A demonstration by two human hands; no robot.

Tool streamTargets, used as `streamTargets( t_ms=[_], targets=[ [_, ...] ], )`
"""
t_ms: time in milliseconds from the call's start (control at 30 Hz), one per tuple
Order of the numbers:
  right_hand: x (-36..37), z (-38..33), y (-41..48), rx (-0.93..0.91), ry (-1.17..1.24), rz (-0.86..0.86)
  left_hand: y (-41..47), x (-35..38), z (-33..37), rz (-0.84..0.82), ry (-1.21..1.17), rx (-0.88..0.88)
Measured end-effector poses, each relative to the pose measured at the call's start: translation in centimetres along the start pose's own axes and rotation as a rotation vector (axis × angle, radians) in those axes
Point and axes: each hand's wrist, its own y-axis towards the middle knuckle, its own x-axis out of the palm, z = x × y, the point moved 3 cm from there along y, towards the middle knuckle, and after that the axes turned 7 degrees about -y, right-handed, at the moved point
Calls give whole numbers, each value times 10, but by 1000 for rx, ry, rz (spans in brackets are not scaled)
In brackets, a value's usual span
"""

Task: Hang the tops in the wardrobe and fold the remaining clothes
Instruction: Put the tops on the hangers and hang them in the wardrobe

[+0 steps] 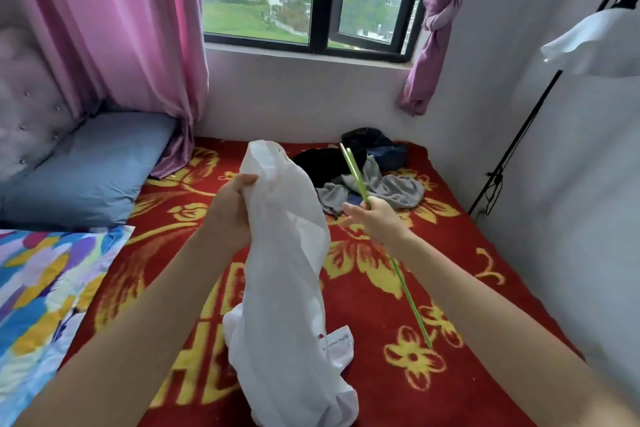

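both bare forearms reach forward from the lower corners and draw in toward the middle. the left hand (232,206) is held up, its back showing, fingers curled tight round a bunched fold of the white top (287,270) near its upper end. the right hand (375,222) sits slightly lower, apart from the left, pinching the thin green hanger (356,173) between thumb and fingers, palm turned inward.

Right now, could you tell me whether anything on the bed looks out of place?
Yes: black, grey and blue clothes lie in an unfolded heap at the far edge of the bed. The white top in the left hand hangs crumpled, not yet on the green hanger.
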Motion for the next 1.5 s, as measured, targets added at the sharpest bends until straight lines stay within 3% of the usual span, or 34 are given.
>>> streamTargets(
  t_ms=[167, 333, 500, 633, 767, 933, 1067, 1300, 1400, 1500],
  targets=[
    [59, -3, -7, -137, 176, -130, -7, 3, 31, 37, 41, 57],
    [94, -7, 5, -172, 201, -131, -17, -9, 57, 78, 114, 110],
    [55, -33, 19, -189, 341, -67, -37, -54, 100, 316, 401, 449],
    [12, -70, 29, -286, 318, 63, -39, -77, 107, 490, 658, 411],
    [-16, -96, 33, -372, 196, 91, -31, -82, 104, 515, 751, 347],
    [-19, -101, 29, -387, -84, 83, -25, -75, 91, 490, 479, 182],
    [-12, -81, 34, -288, -84, 47, -24, -77, 83, 509, 538, 234],
    [10, -39, 42, -137, -80, 26, -32, -73, 77, 400, 883, 565],
    [16, -38, 42, -131, -73, -14, -32, -76, 73, 364, 891, 539],
    [20, -39, 45, -108, -15, -21, -30, -80, 67, 363, 820, 382]
  ],
)
